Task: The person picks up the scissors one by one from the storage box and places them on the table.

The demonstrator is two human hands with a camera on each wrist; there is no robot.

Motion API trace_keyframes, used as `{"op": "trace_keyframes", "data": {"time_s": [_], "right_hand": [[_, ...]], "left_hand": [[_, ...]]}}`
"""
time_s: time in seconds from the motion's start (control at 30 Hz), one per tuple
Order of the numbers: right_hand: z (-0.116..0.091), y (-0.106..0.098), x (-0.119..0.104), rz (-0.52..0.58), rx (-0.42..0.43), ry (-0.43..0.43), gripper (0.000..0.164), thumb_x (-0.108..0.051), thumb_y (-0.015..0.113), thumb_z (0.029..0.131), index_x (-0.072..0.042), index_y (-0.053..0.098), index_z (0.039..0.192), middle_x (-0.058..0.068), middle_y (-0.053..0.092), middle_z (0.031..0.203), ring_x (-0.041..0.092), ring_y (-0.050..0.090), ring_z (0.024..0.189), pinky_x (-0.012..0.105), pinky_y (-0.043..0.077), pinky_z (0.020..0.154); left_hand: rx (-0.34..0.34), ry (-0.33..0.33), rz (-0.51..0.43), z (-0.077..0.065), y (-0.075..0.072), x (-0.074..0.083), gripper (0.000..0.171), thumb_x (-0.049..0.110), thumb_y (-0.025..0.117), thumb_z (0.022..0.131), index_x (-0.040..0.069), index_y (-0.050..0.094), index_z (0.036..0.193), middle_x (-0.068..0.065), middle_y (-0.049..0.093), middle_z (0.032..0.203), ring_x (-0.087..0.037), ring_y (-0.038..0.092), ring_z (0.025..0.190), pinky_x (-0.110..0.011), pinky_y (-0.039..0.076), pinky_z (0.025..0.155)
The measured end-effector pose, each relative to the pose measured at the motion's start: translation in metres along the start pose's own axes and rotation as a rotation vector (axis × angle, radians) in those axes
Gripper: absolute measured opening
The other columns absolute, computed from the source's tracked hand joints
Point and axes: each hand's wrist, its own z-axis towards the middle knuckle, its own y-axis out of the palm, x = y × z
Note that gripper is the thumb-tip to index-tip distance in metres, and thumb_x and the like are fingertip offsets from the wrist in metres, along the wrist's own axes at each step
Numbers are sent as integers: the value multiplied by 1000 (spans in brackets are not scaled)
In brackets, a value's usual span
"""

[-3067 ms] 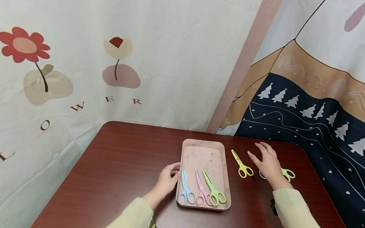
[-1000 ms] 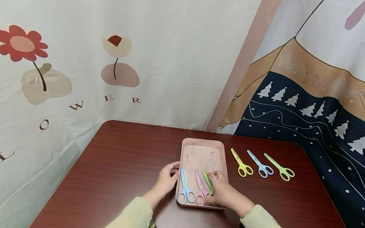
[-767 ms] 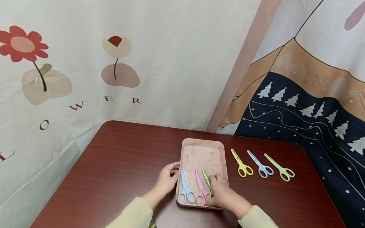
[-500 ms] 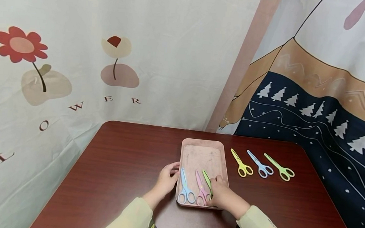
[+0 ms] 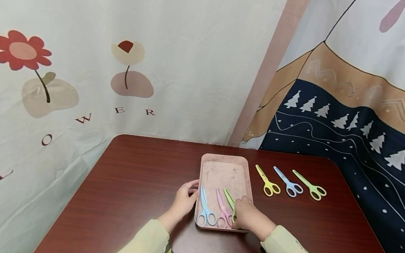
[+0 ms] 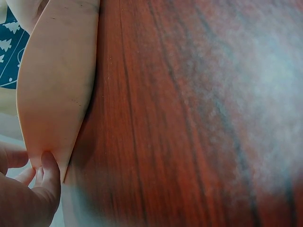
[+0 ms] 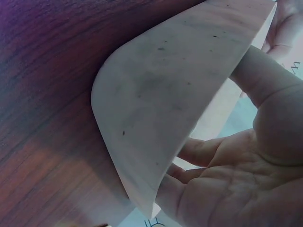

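In the head view a pink tray holds blue scissors, pink scissors and green scissors near its front end. My right hand reaches over the tray's right side and grips the green scissors at the handle end, which it hides. The right wrist view shows its fingers inside the rim, with the scissors out of sight behind the wall. My left hand touches the outside of the tray's left wall with its fingertips, and the left wrist view shows those fingers against the wall.
Yellow scissors, another blue pair of scissors and light green scissors lie in a row on the table right of the tray. The dark red-brown table ends at a printed curtain behind.
My right hand has come left from above the scissors on the table to the green scissors in the tray, lately shifting only slightly. The left hand has stayed at the tray's left wall.
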Motion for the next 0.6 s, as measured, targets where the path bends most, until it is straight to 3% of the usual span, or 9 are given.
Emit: {"op": "trace_keyframes", "data": {"time_s": [0.27,0.6], "right_hand": [[1,3,1,7,18,-6,54,-20,89,56,4,54,90,12,47,82,26,45,78,42,46,73],[-1,4,3,59,41,-47,48,-17,88,55,0,52,82,9,44,79,25,41,75,39,42,66]], "left_hand": [[4,-5,3,0,1,-1,36,1,57,90,0,58,126,-16,62,114,-27,64,99,-35,52,87],[4,-3,0,0,0,-1,36,1,57,90,0,58,126,-16,62,115,-27,64,99,-34,53,85]]}}
